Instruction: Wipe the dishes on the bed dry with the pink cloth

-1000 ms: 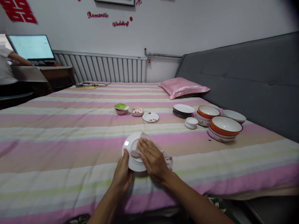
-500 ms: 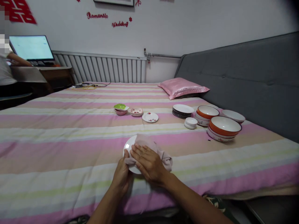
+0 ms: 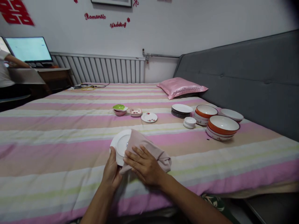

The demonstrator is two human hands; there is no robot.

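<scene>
A white plate [image 3: 120, 144] rests on the striped bedspread [image 3: 58, 146] near its front edge. My left hand [image 3: 111, 172] grips the plate's near rim, thumb on top. A beige cloth [image 3: 146, 148] covers the plate's right half. My right hand [image 3: 143, 165] lies flat on the cloth with fingers spread, pressing it against the plate.
Farther back lie a green and pink dish [image 3: 120, 109], a small pink dish [image 3: 136, 111] and a flowered saucer [image 3: 149, 117]. To the right stand stacked plates [image 3: 182, 110], small saucers [image 3: 189, 122], orange bowls [image 3: 222, 127] and a pink pillow [image 3: 181, 86]. A person sits by a monitor [image 3: 28, 49] at far left.
The plate has shifted left with my left hand. My right hand slid the cloth toward the plate's near right edge, uncovering more of its left side.
</scene>
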